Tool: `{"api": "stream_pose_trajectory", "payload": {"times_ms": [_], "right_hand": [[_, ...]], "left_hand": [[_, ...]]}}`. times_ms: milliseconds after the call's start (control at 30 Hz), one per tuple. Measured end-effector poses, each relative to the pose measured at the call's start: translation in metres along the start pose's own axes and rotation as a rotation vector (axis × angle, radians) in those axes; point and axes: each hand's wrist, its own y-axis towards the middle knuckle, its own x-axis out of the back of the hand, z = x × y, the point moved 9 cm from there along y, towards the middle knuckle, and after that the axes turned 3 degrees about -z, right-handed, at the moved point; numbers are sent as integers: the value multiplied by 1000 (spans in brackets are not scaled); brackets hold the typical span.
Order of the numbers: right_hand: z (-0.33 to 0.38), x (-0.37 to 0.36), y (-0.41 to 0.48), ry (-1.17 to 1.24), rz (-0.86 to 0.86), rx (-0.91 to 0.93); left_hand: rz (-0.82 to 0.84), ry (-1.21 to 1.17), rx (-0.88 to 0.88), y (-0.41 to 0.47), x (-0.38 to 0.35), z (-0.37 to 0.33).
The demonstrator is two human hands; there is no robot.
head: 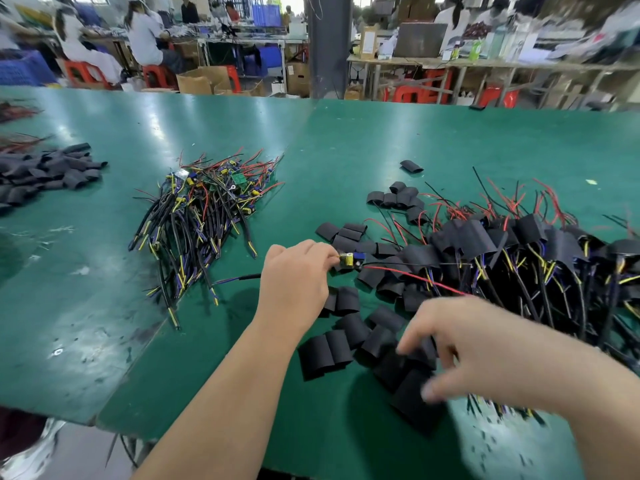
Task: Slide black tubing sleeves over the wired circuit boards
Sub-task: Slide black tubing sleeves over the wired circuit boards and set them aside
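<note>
Two hands: left hand (294,271), fingers (320,249) tight on a circuit board (351,259); right hand (485,344), fingers (417,336) apart above black sleeves (325,355).

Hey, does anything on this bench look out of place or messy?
Only a small thing: one black sleeve lies alone on the green table, apart from the other loose sleeves. Nothing looks damaged.

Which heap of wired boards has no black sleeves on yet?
The middle heap, left of the left hand: its boards lie bare. The right heap is already sleeved.
</note>
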Motion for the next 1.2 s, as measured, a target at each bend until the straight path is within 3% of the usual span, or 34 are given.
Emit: {"api": "stream_pose_trajectory", "payload": {"times_ms": [100, 567, 667, 767, 833, 900, 967, 1200], "right_hand": [[11, -34, -13, -34, 188, 92], [8, -3, 41, -192, -310, 166], [6, 41, 38, 172, -613, 159], [-37, 74, 16, 749, -1029, 25], [-70, 72, 4, 1198, -1205, -29], [-89, 59, 3, 1607, -1234, -88], [-97, 47, 3, 1870, -1217, -147], [-88, 40, 8, 2199, -1082, -109]], "left_hand": [[14, -11, 92, 1, -3, 10], [-53, -25, 260, -2, 5, 35], [-78, -45, 281, -3, 8, 37], [-107, -95, 283, -2, 11, 37], [-129, -133, 260, -1, 14, 33], [-159, -160, 223, 0, 19, 27], [-189, -187, 181, -1, 24, 21], [-200, -225, 91, -2, 25, 8]]}}
